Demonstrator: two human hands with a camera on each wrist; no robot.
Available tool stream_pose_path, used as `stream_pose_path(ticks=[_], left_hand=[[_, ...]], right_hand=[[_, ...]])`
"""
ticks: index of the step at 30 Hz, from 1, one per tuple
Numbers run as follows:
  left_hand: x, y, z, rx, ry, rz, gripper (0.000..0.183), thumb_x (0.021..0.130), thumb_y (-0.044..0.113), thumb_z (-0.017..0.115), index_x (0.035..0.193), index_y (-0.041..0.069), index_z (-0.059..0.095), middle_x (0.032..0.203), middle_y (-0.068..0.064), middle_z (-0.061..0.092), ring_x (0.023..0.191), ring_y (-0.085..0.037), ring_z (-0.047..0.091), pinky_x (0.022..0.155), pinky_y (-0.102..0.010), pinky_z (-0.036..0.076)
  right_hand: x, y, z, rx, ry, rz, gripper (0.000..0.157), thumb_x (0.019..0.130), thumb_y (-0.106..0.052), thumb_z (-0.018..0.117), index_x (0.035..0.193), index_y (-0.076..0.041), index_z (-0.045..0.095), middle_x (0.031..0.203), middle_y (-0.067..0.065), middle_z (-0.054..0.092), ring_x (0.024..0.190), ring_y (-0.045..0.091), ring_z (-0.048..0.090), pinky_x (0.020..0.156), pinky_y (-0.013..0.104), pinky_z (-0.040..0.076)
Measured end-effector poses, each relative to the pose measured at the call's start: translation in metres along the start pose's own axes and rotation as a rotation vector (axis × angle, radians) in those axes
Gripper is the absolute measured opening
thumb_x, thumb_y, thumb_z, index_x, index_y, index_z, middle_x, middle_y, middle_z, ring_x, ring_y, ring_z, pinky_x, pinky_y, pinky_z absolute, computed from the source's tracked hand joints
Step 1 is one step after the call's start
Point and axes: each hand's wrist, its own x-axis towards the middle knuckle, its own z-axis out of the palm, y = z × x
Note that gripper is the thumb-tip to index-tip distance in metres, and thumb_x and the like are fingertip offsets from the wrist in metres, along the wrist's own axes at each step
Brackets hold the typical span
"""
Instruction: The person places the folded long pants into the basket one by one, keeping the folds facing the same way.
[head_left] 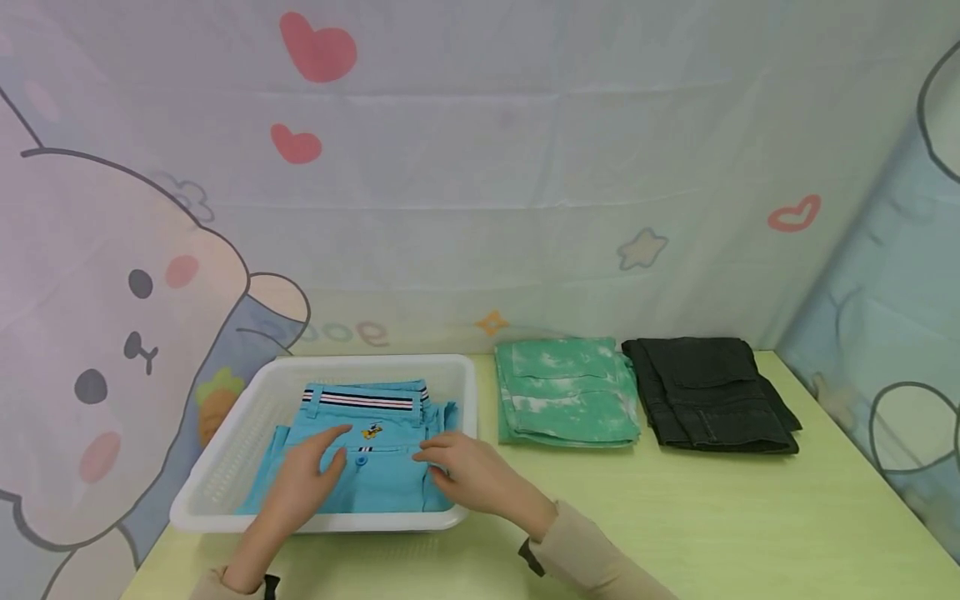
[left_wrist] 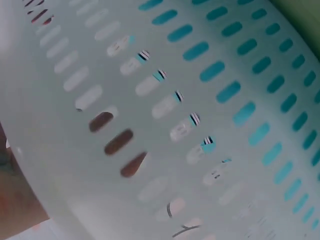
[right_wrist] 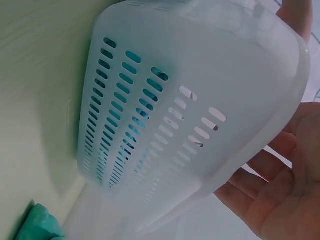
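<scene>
A folded pair of bright blue pants (head_left: 386, 487) lies in a white plastic basket (head_left: 360, 523). It has a striped waistband, a button and a small embroidered figure. My left hand (head_left: 302, 477) is over the left part of the pants, fingers loosely bent and thumb apart. Over the right side of the basket reaches my right hand (head_left: 476, 475), its fingertips at the pants' right edge. The right wrist view shows that hand (right_wrist: 280, 185) with relaxed fingers beyond the rim, nothing gripped. Through slots in the basket wall (left_wrist: 90, 200), blue cloth shows in the left wrist view.
Right of the basket, folded green-and-white tie-dye pants (head_left: 567, 392) lie on the pale green table (head_left: 675, 525). Folded black pants (head_left: 712, 396) are beside them, farther right. A printed cloth backdrop (head_left: 562, 167) hangs behind the table.
</scene>
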Motion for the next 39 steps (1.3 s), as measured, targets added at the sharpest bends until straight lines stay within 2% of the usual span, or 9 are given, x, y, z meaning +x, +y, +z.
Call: stream_pose_path(ticks=[3,5,10,16,24,32,36,39], left_hand=[[-0.003,0.002,0.005,-0.009,0.037,0.03,0.034,0.088,0.008,0.051,0.121,0.001,0.052,0.119,-0.018,0.057,0.108,-0.035,0.054,0.084,-0.049,0.046],[-0.004,0.004,0.008,-0.004,0.053,0.045,0.034,0.087,0.008,0.051,0.121,0.002,0.052,0.12,-0.018,0.057,0.111,-0.036,0.052,0.086,-0.05,0.045],[-0.006,0.01,0.015,0.018,0.109,0.105,0.035,0.085,0.006,0.055,0.119,0.001,0.054,0.119,-0.019,0.056,0.109,-0.038,0.052,0.085,-0.052,0.044],[-0.006,0.014,0.024,0.022,0.171,0.185,0.032,0.085,0.006,0.057,0.116,0.003,0.057,0.117,-0.02,0.057,0.104,-0.037,0.055,0.082,-0.051,0.046],[-0.006,0.02,0.033,0.048,0.205,0.231,0.034,0.082,0.005,0.06,0.115,0.002,0.058,0.116,-0.018,0.058,0.103,-0.036,0.056,0.079,-0.052,0.047],[-0.008,0.034,0.034,0.094,0.2,0.217,0.034,0.083,0.009,0.06,0.117,0.005,0.058,0.119,-0.018,0.057,0.107,-0.043,0.052,0.078,-0.063,0.04],[-0.008,0.04,0.036,0.103,0.207,0.223,0.035,0.083,0.01,0.06,0.117,0.006,0.058,0.12,-0.017,0.057,0.11,-0.043,0.05,0.08,-0.063,0.038],[-0.008,0.045,0.038,0.097,0.228,0.254,0.036,0.081,0.008,0.061,0.117,0.006,0.058,0.12,-0.018,0.057,0.11,-0.043,0.05,0.081,-0.063,0.038]], right_hand=[[-0.002,0.002,0.001,-0.011,0.028,-0.024,0.025,0.088,-0.013,0.052,0.11,-0.014,0.064,0.116,0.003,0.061,0.108,0.014,0.056,0.076,0.019,0.049],[-0.003,0.004,0.002,-0.023,0.051,-0.044,0.024,0.088,-0.013,0.052,0.109,-0.013,0.064,0.114,0.003,0.062,0.106,0.014,0.057,0.084,0.023,0.048],[-0.005,0.008,0.002,-0.028,0.104,-0.077,0.023,0.086,-0.013,0.055,0.106,-0.011,0.065,0.112,0.005,0.064,0.106,0.016,0.058,0.089,0.028,0.047],[-0.009,0.011,0.0,-0.036,0.083,-0.035,0.024,0.087,-0.016,0.054,0.108,-0.014,0.065,0.117,0.005,0.061,0.113,0.022,0.054,0.091,0.037,0.046],[-0.016,0.016,0.0,-0.062,0.073,0.003,0.025,0.087,-0.019,0.055,0.11,-0.015,0.064,0.119,0.004,0.06,0.116,0.023,0.052,0.092,0.04,0.044],[-0.026,0.025,-0.003,-0.043,0.136,0.004,0.024,0.086,-0.016,0.056,0.108,-0.014,0.065,0.117,0.006,0.061,0.114,0.025,0.053,0.091,0.038,0.045],[-0.031,0.031,-0.003,-0.032,0.167,0.025,0.023,0.086,-0.016,0.056,0.107,-0.014,0.065,0.117,0.006,0.061,0.113,0.025,0.054,0.089,0.04,0.046],[-0.034,0.036,-0.004,-0.025,0.191,0.033,0.023,0.085,-0.015,0.057,0.106,-0.013,0.066,0.115,0.008,0.062,0.111,0.026,0.055,0.088,0.041,0.047]])
